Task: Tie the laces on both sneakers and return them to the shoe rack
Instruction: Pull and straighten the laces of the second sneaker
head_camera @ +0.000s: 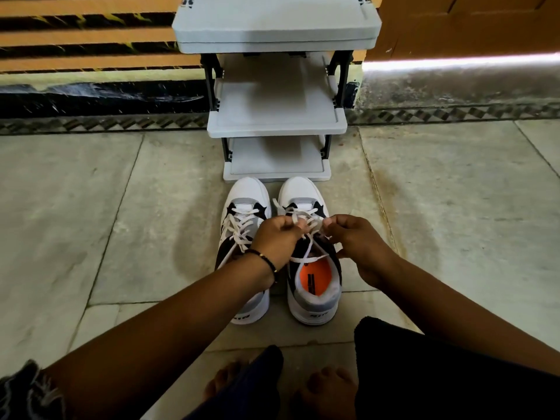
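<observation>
Two white, grey and black sneakers stand side by side on the floor, toes toward the shoe rack (276,124). The left sneaker (244,207) has loose white laces lying across its tongue. The right sneaker (315,286) shows an orange insole. My left hand (277,237) and my right hand (356,241) hover over the right sneaker's tongue. Each hand pinches a strand of its white lace (306,219) between fingertips, and the strands cross between the hands. A black bead bracelet sits on my left wrist.
The grey plastic rack has three tiers with black posts and stands against a wall with an orange slatted panel (88,34). Pale stone floor tiles (121,213) spread on both sides. My bare feet (327,392) and dark clothing fill the bottom edge.
</observation>
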Demonstrator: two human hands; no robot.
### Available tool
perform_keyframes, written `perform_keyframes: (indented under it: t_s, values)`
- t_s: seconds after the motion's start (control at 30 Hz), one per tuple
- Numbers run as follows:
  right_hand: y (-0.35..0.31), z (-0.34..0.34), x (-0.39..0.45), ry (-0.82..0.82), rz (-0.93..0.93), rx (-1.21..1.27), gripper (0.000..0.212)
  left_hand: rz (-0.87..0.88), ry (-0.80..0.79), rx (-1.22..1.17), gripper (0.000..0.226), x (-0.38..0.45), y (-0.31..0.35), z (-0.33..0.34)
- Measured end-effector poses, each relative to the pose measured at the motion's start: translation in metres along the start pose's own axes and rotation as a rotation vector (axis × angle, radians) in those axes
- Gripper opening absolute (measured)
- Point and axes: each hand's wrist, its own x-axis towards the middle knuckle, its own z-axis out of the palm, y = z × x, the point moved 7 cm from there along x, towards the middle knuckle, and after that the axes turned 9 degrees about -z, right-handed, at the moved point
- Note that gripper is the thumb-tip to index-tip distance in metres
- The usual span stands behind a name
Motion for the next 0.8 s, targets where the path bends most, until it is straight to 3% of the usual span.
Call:
perform_keyframes:
  t_s: [0.17, 0.27, 0.43, 0.5, 0.67, 0.8]
  values:
    - [-0.012, 0.000, -0.001, -0.003, 0.036, 0.130, 0.024, 0.254, 0.077, -0.126, 0.018, -0.018, 0.028, -0.023]
    - [-0.021, 0.013, -0.003, -0.063, 0.032, 0.141, 0.022, 0.473, 0.070, -0.036, 0.026, -0.033, 0.054, -0.021]
    - [-0.037, 0.028, -0.010, -0.228, -0.170, -0.098, 0.016, 0.723, 0.162, 0.279, 0.030, -0.057, 0.077, -0.011]
    - [-0.041, 0.025, -0.010, -0.230, -0.209, -0.097, 0.016, 0.725, 0.163, 0.314, 0.031, -0.054, 0.075, -0.010]
    - [-0.043, 0.010, -0.005, -0.121, -0.209, -0.039, 0.015, 0.485, 0.031, 0.340, 0.029, -0.024, 0.044, -0.007]
    - [-0.041, 0.015, -0.004, -0.159, -0.200, -0.071, 0.012, 0.490, 0.078, 0.385, 0.025, -0.018, 0.038, -0.016]
